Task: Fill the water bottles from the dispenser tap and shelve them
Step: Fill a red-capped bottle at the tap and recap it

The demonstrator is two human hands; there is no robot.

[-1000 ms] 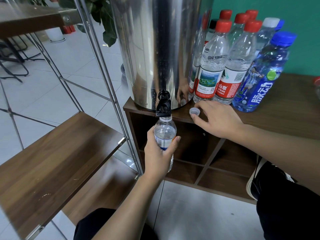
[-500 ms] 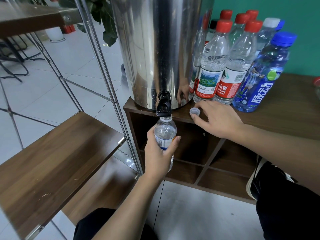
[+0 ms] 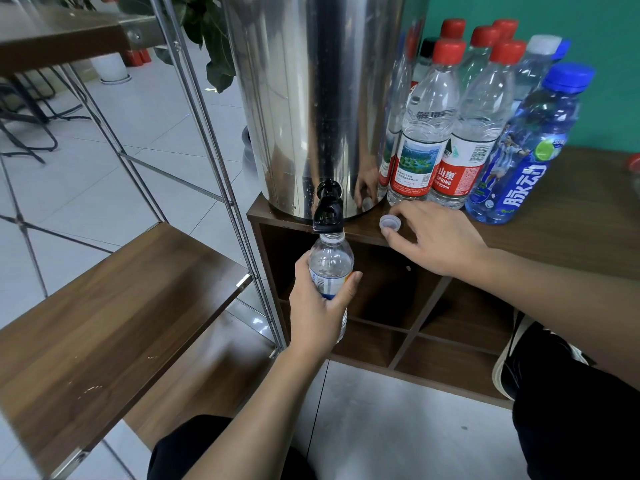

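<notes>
A: Left grip status?
B: Left hand (image 3: 320, 311) wrapped round the small bottle (image 3: 330, 263), fingers and thumb curled on its label. Bottle upright, uncapped, mouth right under the black tap (image 3: 328, 213) of the steel dispenser (image 3: 311, 98).

A: Right?
B: Right hand (image 3: 438, 239) rests on the worktop (image 3: 571, 216); thumb and forefinger pinch the loose cap (image 3: 390, 223) lying there, just beside the dispenser base.

A: Surface, room?
B: Brown wood worktop over open cubbies. Behind the hand, a cluster of capped bottles: red-capped bottles (image 3: 424, 133), a blue-capped bottle (image 3: 523, 147). Left of the dispenser, a metal-frame rack with a wooden shelf (image 3: 114, 317). Pale tiled floor (image 3: 121, 133), green wall (image 3: 554, 15), plant leaves (image 3: 211, 46) behind the rack.
</notes>
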